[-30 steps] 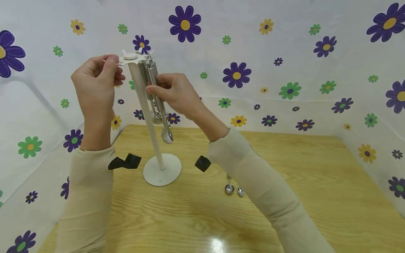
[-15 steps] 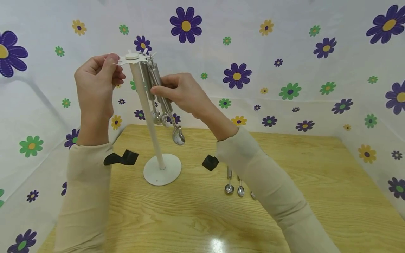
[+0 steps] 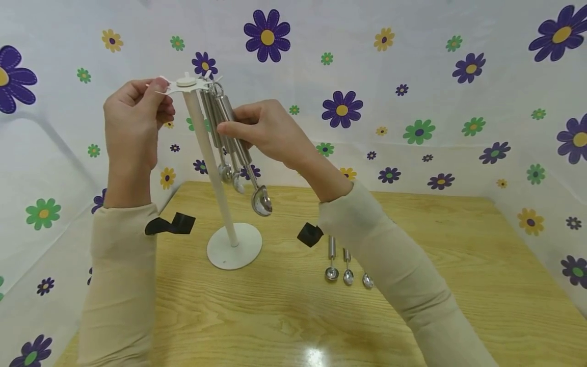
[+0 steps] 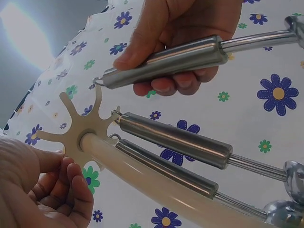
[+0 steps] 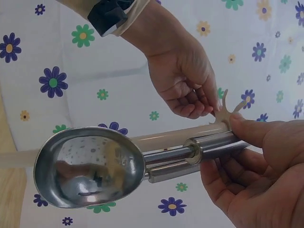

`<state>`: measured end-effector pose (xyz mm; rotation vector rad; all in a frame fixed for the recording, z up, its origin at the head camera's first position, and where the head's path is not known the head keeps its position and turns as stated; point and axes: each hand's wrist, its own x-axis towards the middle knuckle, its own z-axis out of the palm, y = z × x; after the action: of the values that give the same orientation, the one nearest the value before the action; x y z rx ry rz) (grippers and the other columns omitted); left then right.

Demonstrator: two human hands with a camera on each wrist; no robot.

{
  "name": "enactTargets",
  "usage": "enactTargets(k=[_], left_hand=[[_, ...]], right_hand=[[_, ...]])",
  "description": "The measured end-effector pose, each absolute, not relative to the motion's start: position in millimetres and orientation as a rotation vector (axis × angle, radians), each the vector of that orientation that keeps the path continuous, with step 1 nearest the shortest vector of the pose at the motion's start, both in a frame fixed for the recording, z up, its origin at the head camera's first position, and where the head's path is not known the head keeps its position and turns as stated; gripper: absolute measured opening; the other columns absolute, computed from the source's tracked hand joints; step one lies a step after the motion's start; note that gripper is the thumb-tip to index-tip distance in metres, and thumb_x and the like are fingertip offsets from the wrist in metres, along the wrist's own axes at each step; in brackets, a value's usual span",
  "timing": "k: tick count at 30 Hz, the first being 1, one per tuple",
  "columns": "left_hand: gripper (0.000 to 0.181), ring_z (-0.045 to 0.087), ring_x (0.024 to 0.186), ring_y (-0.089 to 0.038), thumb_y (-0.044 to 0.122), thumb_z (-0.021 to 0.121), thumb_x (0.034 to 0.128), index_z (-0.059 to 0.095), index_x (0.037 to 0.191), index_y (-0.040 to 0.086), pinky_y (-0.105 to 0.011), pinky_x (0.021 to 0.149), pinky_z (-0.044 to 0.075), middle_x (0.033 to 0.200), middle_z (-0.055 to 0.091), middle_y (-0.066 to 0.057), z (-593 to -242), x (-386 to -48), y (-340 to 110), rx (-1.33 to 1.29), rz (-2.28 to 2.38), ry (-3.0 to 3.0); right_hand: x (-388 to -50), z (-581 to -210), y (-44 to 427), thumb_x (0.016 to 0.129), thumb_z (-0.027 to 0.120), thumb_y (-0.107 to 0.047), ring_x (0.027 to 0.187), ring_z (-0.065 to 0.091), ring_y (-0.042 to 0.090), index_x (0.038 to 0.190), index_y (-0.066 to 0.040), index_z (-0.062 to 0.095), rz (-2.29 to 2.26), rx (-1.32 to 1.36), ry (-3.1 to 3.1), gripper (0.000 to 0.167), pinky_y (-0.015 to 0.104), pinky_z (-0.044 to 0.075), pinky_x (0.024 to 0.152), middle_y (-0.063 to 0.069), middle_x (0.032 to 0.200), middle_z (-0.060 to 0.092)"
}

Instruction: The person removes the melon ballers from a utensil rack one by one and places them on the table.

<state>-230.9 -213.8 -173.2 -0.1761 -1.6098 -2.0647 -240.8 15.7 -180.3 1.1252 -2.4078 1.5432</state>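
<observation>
i report that the scoop (image 3: 243, 152), gripped by my right hand (image 3: 270, 130) beside the stand (image 3: 208, 155), has swung outward, so it angles off from the hung utensils (image 4: 175, 138), while my left hand (image 3: 135, 112) pinches the stand's top.

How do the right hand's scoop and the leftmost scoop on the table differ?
The held scoop is gripped by the right hand; the leftmost table scoop is not held. The held scoop slants bowl-down beside the stand; the leftmost table scoop lies on the table. Both look metallic, with bowl and handle.

Small white glare on tabletop (image 3: 284, 311)
</observation>
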Motion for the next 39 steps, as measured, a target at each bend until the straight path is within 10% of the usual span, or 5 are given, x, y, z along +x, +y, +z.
enactTargets(k=[39], left_hand=[[0.022, 0.059, 0.071, -0.018, 0.018, 0.078, 0.0931, 0.072, 0.106, 0.001, -0.019, 0.068, 0.056, 0.089, 0.063, -0.012, -175.7, -229.9, -215.0, -0.214, -2.139, -1.509]], right_hand=[[-246.5, -235.0, 125.5, 0.097, 0.075, -0.025, 0.074, 0.065, 0.026, 0.108, -0.001, 0.075, 1.679, 0.528, -2.518, 0.027, 0.033, 0.056, 0.074, 0.011, 0.094, 0.069]])
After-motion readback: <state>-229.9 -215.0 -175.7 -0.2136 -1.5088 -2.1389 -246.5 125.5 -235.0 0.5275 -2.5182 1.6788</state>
